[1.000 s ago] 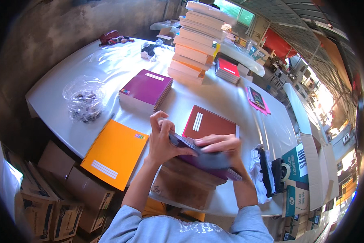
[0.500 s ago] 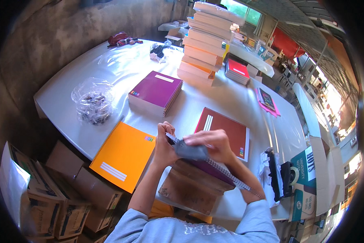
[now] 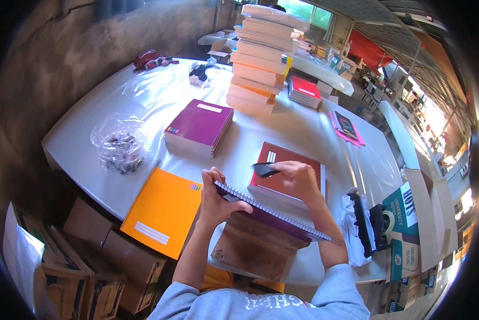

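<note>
My left hand (image 3: pixel 217 205) grips one end of a purple spiral notebook (image 3: pixel 274 217), thumb on the near side. The notebook stands tilted with its wire coil upward, above a brown box-like block (image 3: pixel 253 253) at the table's near edge. In my right hand (image 3: pixel 299 180) is a small dark grey object (image 3: pixel 265 169), kind unclear, held above the coil and apart from it. A pile of brown-covered notebooks (image 3: pixel 293 160) lies just behind my right hand. Left of my left hand lies an orange spiral notebook (image 3: pixel 162 208).
Purple notebooks (image 3: pixel 199 121) are stacked mid-table, beside a clear plastic bag (image 3: pixel 121 144) of small dark pieces. A tall stack of books (image 3: pixel 261 58) stands behind. A black tape dispenser (image 3: pixel 380 226) sits at the right, near an opened carton (image 3: pixel 404 229). Cardboard boxes (image 3: pixel 106 266) fill the lower left.
My right hand has lifted the dark object off the coil, up and to the right. The coil edge now shows along its length. My left hand still holds the notebook's end.
</note>
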`<state>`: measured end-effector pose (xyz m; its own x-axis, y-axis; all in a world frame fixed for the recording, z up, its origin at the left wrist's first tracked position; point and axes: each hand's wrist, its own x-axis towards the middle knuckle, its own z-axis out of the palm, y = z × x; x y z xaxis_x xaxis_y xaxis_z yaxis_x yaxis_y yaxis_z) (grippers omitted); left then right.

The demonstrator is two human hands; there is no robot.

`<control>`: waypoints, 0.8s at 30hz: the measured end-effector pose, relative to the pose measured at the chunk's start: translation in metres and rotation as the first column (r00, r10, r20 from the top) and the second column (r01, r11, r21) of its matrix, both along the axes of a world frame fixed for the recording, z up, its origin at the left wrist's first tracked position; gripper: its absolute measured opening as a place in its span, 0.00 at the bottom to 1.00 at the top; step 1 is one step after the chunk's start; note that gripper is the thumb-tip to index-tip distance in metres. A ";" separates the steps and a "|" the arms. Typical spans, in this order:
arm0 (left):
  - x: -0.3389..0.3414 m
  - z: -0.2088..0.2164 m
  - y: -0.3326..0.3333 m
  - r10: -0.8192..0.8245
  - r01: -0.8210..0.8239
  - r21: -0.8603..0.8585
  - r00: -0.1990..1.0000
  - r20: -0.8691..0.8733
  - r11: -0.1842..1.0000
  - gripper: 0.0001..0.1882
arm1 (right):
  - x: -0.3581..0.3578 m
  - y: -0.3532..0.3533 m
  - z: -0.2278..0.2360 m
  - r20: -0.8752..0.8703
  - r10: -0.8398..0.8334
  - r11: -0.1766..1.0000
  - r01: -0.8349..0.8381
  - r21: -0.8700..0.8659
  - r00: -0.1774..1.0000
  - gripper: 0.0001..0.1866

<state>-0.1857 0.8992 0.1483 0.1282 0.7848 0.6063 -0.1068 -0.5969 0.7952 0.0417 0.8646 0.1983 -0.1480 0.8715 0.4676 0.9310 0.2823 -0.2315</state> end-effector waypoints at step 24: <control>0.037 0.156 0.010 -0.114 0.253 -0.014 0.483 0.868 0.967 0.20 | -0.013 -0.091 0.001 -0.933 -0.213 0.652 -0.753 0.085 -0.290 0.30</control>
<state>-0.1491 0.9092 0.3047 -0.2479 0.8818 0.4011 -0.8692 -0.3853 0.3099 0.0287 0.7736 0.1995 -0.3378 0.9399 0.0491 -0.6190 -0.1826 -0.7639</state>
